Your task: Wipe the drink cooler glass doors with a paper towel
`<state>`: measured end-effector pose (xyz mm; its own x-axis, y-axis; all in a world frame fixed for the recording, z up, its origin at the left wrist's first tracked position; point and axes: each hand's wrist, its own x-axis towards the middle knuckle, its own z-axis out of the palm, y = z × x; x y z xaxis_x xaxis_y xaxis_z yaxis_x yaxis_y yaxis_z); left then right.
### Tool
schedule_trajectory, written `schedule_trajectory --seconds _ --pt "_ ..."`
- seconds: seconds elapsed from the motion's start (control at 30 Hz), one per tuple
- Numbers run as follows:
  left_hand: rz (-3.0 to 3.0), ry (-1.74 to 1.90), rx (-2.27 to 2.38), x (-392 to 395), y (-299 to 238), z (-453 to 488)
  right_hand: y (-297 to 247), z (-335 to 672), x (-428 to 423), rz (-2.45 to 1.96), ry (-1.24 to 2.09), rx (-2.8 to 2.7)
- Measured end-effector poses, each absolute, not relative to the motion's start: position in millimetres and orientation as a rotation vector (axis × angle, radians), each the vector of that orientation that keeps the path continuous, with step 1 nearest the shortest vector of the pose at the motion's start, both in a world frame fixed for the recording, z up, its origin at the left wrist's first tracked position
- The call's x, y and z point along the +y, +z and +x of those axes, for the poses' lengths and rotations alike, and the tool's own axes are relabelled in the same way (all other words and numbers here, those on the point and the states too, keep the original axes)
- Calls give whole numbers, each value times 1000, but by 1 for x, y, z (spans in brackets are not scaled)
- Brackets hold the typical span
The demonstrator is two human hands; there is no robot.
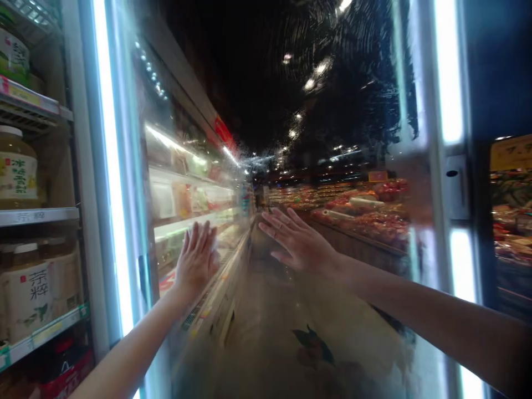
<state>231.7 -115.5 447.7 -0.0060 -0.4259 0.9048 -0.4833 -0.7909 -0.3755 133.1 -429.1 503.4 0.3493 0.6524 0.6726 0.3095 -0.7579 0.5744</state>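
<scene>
A glass cooler door (pixel 332 100), streaked and smeared in its upper part, fills the middle of the head view. My left hand (pixel 195 260) is raised flat at the pane, fingers stretched upward and close together. A pale patch along its right side is blurred; I cannot tell whether it is a reflection. My right hand (pixel 303 244) is stretched toward the same glass, its fingers spread and pointing left, holding nothing. Whether either palm touches the pane is unclear. A red and green fruit print (pixel 313 343) shows low on the glass.
Shelves on the left carry bottled drinks (pixel 17 169) and larger labelled jugs (pixel 31 296). Bright light strips (pixel 112 166) run along the door frame (pixel 455 183). Beyond the glass are a lit chiller case (pixel 187 194), an aisle floor (pixel 266 288) and a blurred produce display (pixel 369 210).
</scene>
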Motion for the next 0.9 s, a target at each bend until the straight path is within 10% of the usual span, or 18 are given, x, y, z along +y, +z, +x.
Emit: schedule_trajectory --seconds 0.33,0.5,0.9 --pt "2088 1980 -1678 -183 428 206 475 103 -488 2282 1294 794" --pt "2123 1972 -1226 -217 497 213 488 91 -511 2311 1469 598" --pt "2119 1953 -1485 -280 473 193 454 78 -549 2344 1441 547"
